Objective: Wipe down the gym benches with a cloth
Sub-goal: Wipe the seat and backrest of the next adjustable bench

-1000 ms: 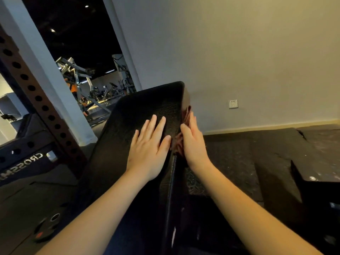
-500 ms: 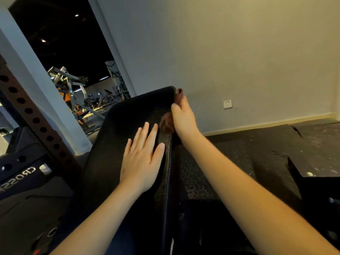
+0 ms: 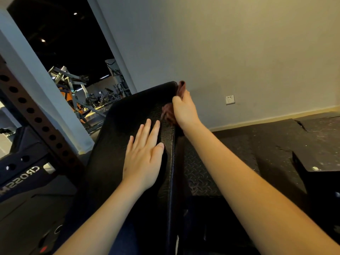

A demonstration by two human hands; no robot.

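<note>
The bench stands in the middle of the view, and its black pad rises away from us toward the wall. The cloth is at the far right edge of this pad, near the top corner. The right hand grasps the cloth in a bunch with the thumb curled over it, and one end of the cloth sticks out above the hand at the corner. The left hand lies flat on the pad, nearer to us, with straight, slightly spread fingers, and it holds nothing.

We judge that the step in hand is the wiping of the right edge of the pad, at its upper end. The next move, we think, calls for drawing the cloth with some pressure along this edge or across the top, while the flat hand steadies the bench.

The pad looks dark and finely grained, with a seam along the right edge. In this dim light we cannot tell if it is dirty or damp. The cloth is reddish brown and crumpled.

To the left stands a rack post with a row of holes, and behind it we see gym machines through an opening. To the right lies a dark rubber floor, and the pale wall carries a socket.
</note>
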